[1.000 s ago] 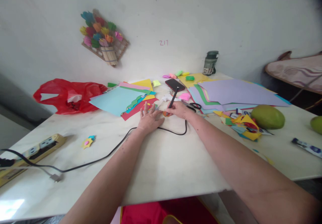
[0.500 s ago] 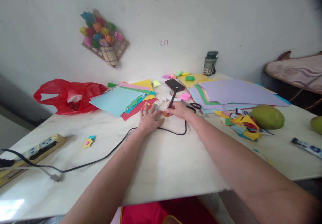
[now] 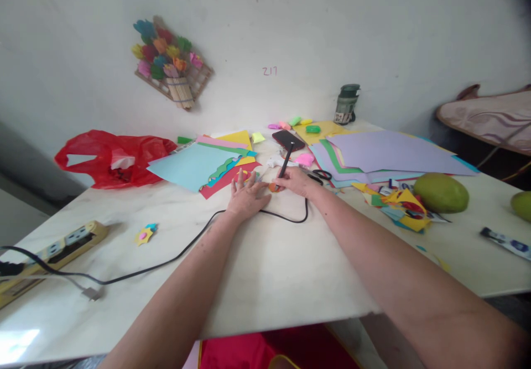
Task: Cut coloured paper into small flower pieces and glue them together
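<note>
My right hand (image 3: 295, 181) is closed round a slim black pen (image 3: 286, 159), held slanted with its lower end over a small orange piece (image 3: 274, 187). Flat on the table lies my left hand (image 3: 248, 193), fingers spread, with its thumb side by the orange piece. Red paper (image 3: 211, 188) sits just beyond the left fingers. Behind my right hand are a white glue gun (image 3: 279, 161) and black-handled scissors (image 3: 322, 175). A black cable (image 3: 286, 219) loops close to both wrists.
Coloured paper sheets (image 3: 186, 164) and a red plastic bag (image 3: 112, 156) lie left; more sheets (image 3: 385, 150) lie right. A phone (image 3: 288, 140) and a dark bottle (image 3: 347, 104) stand farther back. Paper scraps (image 3: 402, 206) and a green mango (image 3: 442, 192) are at right, a power strip (image 3: 53, 255) at left.
</note>
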### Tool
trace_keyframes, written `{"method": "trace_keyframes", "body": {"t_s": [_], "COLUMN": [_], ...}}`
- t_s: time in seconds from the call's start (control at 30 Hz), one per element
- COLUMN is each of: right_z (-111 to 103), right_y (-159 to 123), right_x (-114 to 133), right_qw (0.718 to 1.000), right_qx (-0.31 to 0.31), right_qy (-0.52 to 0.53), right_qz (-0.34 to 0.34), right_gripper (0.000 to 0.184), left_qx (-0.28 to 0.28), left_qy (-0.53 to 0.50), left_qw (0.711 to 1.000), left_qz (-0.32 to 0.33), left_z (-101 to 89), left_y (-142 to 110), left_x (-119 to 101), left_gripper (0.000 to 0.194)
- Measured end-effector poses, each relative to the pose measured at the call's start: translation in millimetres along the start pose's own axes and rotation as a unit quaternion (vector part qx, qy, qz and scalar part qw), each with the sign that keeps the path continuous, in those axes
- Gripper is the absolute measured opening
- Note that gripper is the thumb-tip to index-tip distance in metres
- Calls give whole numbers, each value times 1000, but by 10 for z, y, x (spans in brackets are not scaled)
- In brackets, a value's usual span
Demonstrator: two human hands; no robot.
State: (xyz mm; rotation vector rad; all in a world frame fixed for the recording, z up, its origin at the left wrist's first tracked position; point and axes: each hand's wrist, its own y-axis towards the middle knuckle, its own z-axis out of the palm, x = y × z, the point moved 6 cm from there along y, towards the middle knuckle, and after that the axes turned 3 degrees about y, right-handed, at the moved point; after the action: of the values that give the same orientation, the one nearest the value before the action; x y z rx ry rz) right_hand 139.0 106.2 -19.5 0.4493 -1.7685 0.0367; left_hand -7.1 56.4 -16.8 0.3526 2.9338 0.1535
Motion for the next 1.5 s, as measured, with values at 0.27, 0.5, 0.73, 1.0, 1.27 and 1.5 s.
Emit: {"method": "trace_keyframes", "body": {"t_s": [0.27, 0.5, 0.73, 1.0, 1.27, 1.5], "right_z": [-77, -191, -248, -293, -306, -313], "right_y": [-55, -89, -32, -95, -48, -63], "right_x": [81, 119, 54, 76, 8, 47], "right_qw": [997, 987, 985, 978, 971, 973], "right_qx": [-58, -153, -171, -197, -217, -214], "right_qy": [30, 35, -15, -62, -78, -59], "right_qz": [45, 42, -22, -38, -64, -63], "right_gripper": [10, 9, 10, 14, 15, 18], "left_qx": [-21, -129, -137, -63, -42, -117], "left_qy": [15, 61, 54, 31, -32, -135], "left_qw": [1000, 990, 989, 996, 992, 976], "left_qz": [9, -1, -24, -61, -118, -125], "left_z": [-33, -192, -210, -185, -42, -156], "left_y": [-30, -88, 13, 203, 303, 257], "left_x": [-42, -75, -18, -157, -160, -66], "left_gripper": [43, 37, 35, 50, 37, 24]}}
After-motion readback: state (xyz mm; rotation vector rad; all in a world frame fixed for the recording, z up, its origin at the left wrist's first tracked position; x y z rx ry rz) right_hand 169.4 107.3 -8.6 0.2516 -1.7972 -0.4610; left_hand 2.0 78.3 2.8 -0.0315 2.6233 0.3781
